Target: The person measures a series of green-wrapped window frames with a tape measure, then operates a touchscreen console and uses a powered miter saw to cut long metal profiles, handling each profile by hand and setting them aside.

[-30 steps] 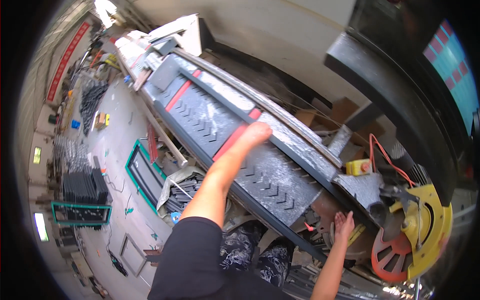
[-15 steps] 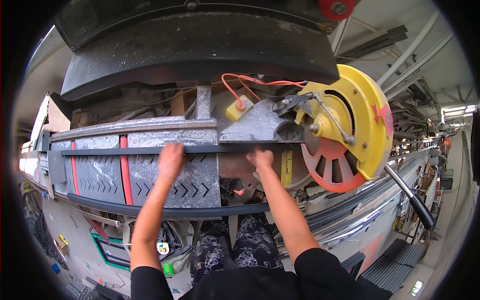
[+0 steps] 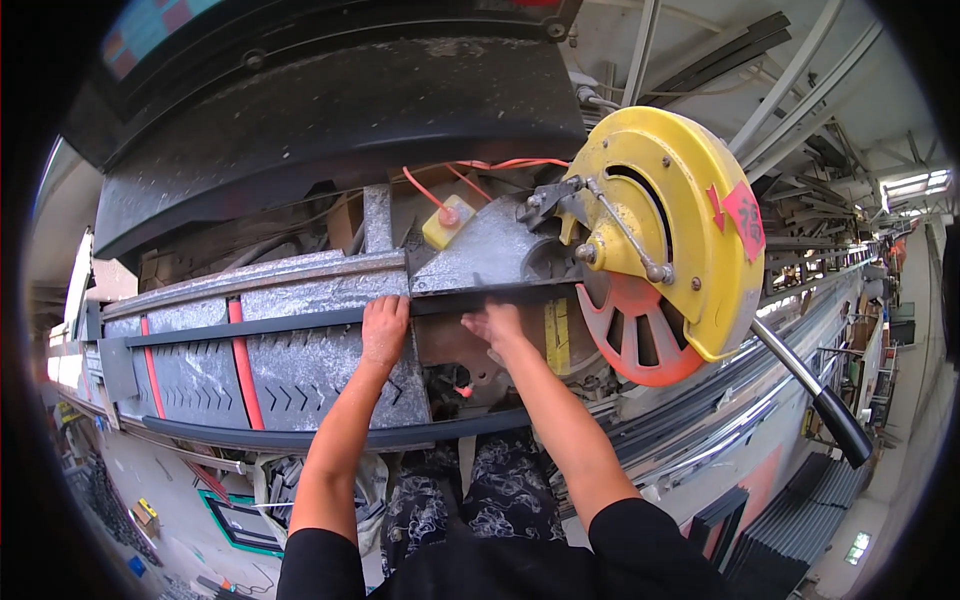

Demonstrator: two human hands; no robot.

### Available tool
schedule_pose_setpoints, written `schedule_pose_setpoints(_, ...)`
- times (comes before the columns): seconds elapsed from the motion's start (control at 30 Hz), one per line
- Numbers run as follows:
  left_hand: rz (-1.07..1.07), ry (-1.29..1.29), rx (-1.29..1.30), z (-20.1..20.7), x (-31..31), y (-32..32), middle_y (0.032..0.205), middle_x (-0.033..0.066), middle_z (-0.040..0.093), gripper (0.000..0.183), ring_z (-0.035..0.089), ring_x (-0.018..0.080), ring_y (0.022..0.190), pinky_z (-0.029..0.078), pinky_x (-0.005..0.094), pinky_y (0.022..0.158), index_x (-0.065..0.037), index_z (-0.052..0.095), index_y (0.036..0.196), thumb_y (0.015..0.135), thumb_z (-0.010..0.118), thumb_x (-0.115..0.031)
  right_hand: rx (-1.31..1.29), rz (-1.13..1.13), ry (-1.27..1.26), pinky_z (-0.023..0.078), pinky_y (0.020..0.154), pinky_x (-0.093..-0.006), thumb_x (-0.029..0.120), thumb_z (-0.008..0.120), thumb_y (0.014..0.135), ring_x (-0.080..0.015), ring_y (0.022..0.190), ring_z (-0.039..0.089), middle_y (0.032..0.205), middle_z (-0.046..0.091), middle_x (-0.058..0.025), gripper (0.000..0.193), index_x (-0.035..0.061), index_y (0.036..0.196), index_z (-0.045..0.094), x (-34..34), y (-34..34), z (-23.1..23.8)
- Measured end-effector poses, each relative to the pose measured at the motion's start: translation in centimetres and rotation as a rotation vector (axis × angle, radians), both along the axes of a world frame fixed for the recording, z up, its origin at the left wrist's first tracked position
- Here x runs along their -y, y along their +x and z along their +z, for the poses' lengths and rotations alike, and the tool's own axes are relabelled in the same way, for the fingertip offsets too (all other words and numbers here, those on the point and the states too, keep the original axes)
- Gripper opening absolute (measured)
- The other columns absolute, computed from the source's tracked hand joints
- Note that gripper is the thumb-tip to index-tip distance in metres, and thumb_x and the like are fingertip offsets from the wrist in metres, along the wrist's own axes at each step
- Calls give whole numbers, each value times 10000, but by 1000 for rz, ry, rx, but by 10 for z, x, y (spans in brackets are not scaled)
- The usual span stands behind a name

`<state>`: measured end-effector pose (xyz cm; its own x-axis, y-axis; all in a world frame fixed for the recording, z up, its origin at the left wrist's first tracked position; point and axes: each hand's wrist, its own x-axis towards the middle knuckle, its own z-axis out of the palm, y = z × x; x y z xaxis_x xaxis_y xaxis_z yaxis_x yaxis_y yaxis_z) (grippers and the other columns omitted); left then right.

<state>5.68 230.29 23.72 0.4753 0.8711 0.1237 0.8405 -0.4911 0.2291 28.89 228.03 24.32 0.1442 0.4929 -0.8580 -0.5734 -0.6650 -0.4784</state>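
Observation:
A long dark grey profile bar [image 3: 245, 326] lies across the bed of a cutting saw, its right end close to the saw's red guard. My left hand [image 3: 384, 330] has its fingers curled over the bar near the middle of the bed. Just right of it, my right hand [image 3: 498, 325] is at the bar's near side with fingers stretched leftward and apart; whether they touch the bar is unclear. At right stands the yellow saw cover [image 3: 650, 200], with the slotted red guard [image 3: 640, 345] below it. The blade is mostly hidden.
A black-handled lever [image 3: 815, 400] juts out to the lower right of the saw. Two red strips [image 3: 240, 350] cross the grey bed [image 3: 290, 375]. A yellow box with an orange cable [image 3: 445, 222] sits behind the bar. A large black housing [image 3: 330, 130] overhangs the back.
My left hand has slid rightward along the bar, nearer to my right hand. The right hand's fingers have spread somewhat. The whole view has shifted and tilted slightly.

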Motion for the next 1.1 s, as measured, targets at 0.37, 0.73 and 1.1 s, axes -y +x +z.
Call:
schedule_pose_setpoints(0.37, 41, -48, 62, 22, -10, 22, 968, 83, 557, 296, 539, 270, 964, 428, 399, 807, -72, 585, 962, 707, 698, -173, 213, -61, 2, 500, 369, -287, 322, 420, 1025, -240, 476, 641, 678, 665, -179, 436, -73, 882, 536, -7, -15, -19)
schedule_pose_setpoints(0.73, 9, -64, -79, 13, -9, 8, 982, 72, 572, 343, 548, 273, 998, 428, 412, 798, -91, 605, 984, 712, 739, -251, 186, 552, 477, 534, 587, -262, 163, 550, 969, -138, 670, 650, 813, 672, -97, 191, -23, 989, 591, 69, 27, 156)
schedule_pose_setpoints(1.1, 75, -140, -109, 17, -12, 16, 961, 107, 579, 312, 560, 303, 994, 457, 441, 802, -71, 634, 913, 690, 783, -230, 2236, 750, 660, 483, 891, -344, 180, 672, 860, -253, 955, 643, 1056, 654, -139, 334, -11, 1128, 616, 121, 153, 550)
